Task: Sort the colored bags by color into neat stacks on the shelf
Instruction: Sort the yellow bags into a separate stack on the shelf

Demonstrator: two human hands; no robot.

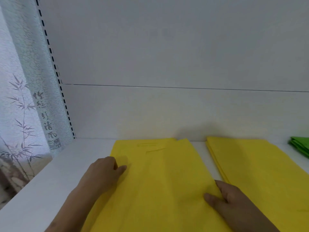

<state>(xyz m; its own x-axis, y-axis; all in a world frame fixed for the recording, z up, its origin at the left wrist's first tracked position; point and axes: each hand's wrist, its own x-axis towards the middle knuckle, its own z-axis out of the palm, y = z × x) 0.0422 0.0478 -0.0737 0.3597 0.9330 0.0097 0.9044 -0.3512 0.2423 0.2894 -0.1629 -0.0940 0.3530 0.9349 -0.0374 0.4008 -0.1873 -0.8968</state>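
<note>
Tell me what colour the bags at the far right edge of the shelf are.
Green, seen in the head view.

Yellow bags (pixel 160 181) and green bags (pixel 301 146): matt, cloth-like sheet with a soft, faintly creased surface. Shelf (pixel 55 178): smooth, matt white board. Curtain (pixel 25 97): thin, textured printed fabric.

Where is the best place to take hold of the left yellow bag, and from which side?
Probably both long side edges of the left yellow bag, from the near side where the hands already rest. It lies flat, so fingers must slide under an edge; the right edge sits close beside the second yellow stack.
</note>
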